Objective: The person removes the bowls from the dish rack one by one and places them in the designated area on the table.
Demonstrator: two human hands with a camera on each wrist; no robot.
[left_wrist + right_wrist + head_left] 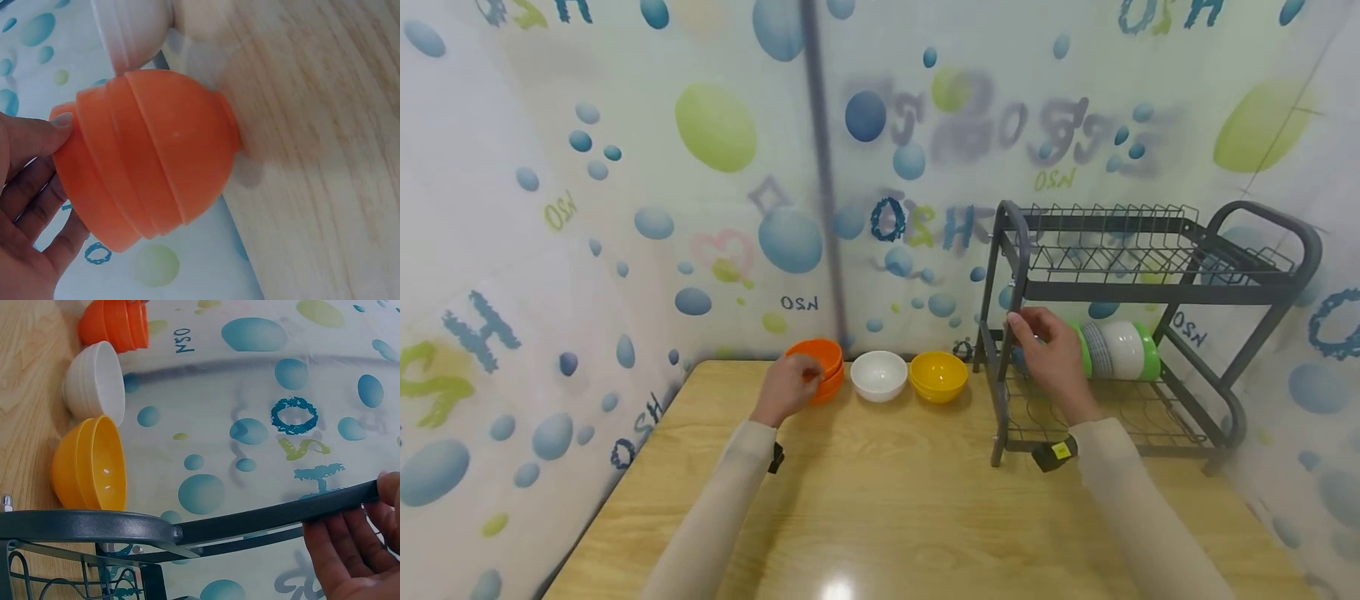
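My left hand (785,388) is at a stack of orange bowls (826,355) near the table's back edge. In the left wrist view the thumb and fingers (37,134) pinch the rim of the top orange bowl (81,181). Its foot end, lower in the stack, is right at the tabletop. On the other side my right hand (1054,357) grips the front left post of a dark grey two-tier dish rack (1157,292). In the right wrist view its fingers (340,544) curl round the dark metal bar (275,512).
Right of the orange stack stand white bowls (879,377) and yellow bowls (938,379), both nested. Green-rimmed white dishes (1123,350) lie on their side on the rack's lower tier. A patterned curtain (715,200) hangs behind the wooden table (880,492).
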